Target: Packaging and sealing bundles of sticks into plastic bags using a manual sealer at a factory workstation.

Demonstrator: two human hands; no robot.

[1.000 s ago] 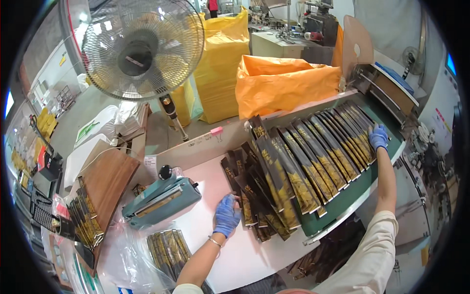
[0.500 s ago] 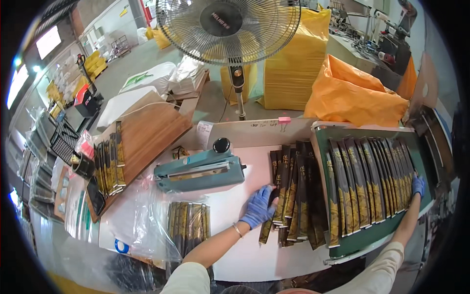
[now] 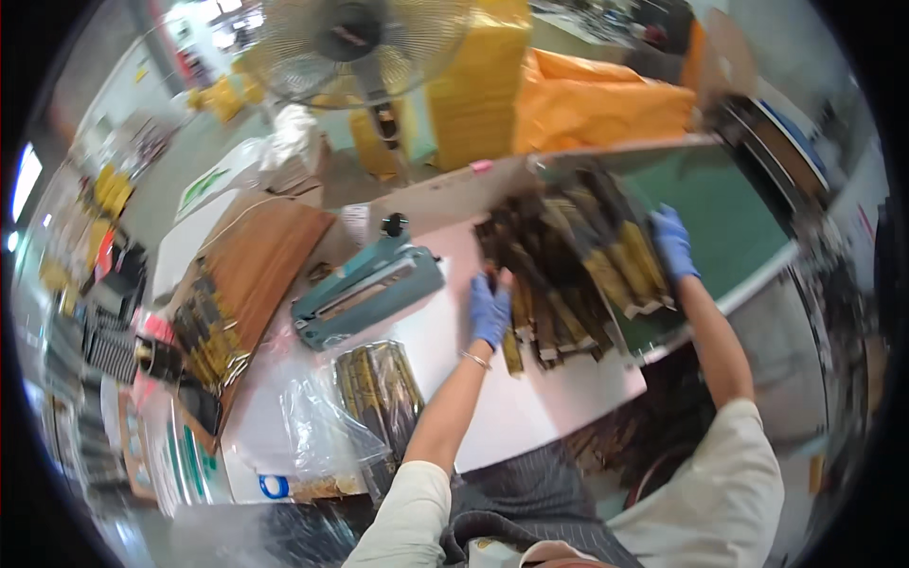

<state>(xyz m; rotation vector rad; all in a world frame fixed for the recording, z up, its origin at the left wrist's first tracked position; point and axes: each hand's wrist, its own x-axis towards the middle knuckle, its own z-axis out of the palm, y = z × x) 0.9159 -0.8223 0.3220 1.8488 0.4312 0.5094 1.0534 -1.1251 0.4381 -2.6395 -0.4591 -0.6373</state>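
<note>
Both my hands wear blue gloves. My left hand (image 3: 490, 308) rests against the left side of a loose pile of slim black-and-gold packets (image 3: 554, 308), fingers stretched out along it. Opposite, my right hand (image 3: 672, 243) lies flat with extended fingers against the right side of a bunch of the same packets (image 3: 630, 256). That bunch leans together at the left end of a green tray (image 3: 734, 208), partly overlapping the pile beside it. Blur hides the single packets' edges there.
A teal bag sealer (image 3: 369, 289) stands left of the pile. Nearer me, a clear plastic bag (image 3: 327, 417) lies beside bundled packets (image 3: 379, 383). More packets (image 3: 204, 322) sit on a brown board (image 3: 265, 251). A fan (image 3: 355, 43) and an orange sack (image 3: 597, 104) stand beyond.
My right hand has swept the spread row of packets leftward into a bunch, baring the tray's right part. My left hand stays by the pile. The whole view has shifted.
</note>
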